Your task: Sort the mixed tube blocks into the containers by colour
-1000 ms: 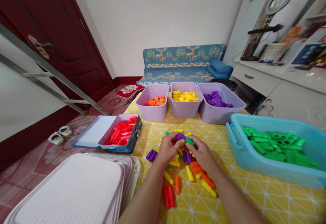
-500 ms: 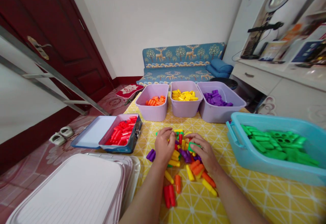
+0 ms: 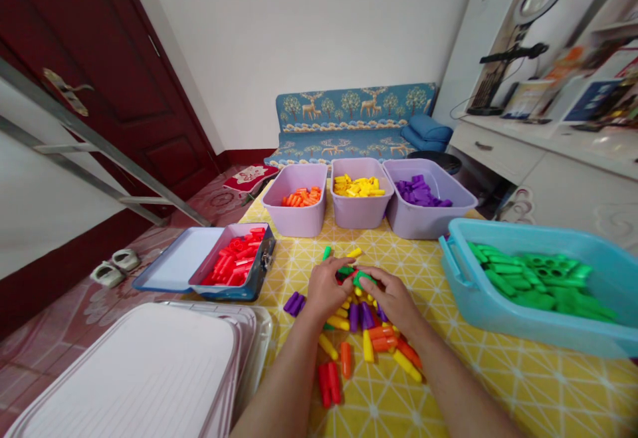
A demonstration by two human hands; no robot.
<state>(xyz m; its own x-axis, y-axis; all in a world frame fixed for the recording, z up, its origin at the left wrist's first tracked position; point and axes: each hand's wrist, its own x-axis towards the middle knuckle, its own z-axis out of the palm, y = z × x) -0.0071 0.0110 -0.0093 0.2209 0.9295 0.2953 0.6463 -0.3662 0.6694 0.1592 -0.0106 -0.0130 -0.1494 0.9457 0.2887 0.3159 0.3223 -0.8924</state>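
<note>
A loose pile of small plastic tubes, capped like marker caps, lies on the yellow patterned tablecloth, with purple tubes (image 3: 354, 317), orange tubes (image 3: 383, 338) and yellow tubes (image 3: 339, 322) among them. My right hand (image 3: 393, 297) pinches a green tube (image 3: 363, 278) over the pile. At the pile's left side, my left hand (image 3: 323, 290) has its fingers curled, and another green tube (image 3: 345, 270) shows at its fingertips. Both hands are close together, partly hiding the pieces below. Two red tubes (image 3: 329, 383) lie side by side nearest me.
Lilac bins at the back hold orange, yellow (image 3: 361, 215) and purple pieces. A turquoise tub (image 3: 538, 331) of green pieces stands on the right. On the left are an open tin (image 3: 262, 272) with red pieces and stacked white trays (image 3: 129, 371).
The right hand has moved left with the green tube, closer to the left hand. The left hand has shifted slightly toward me. Several pieces in the pile have moved, uncovering purple tubes.
</note>
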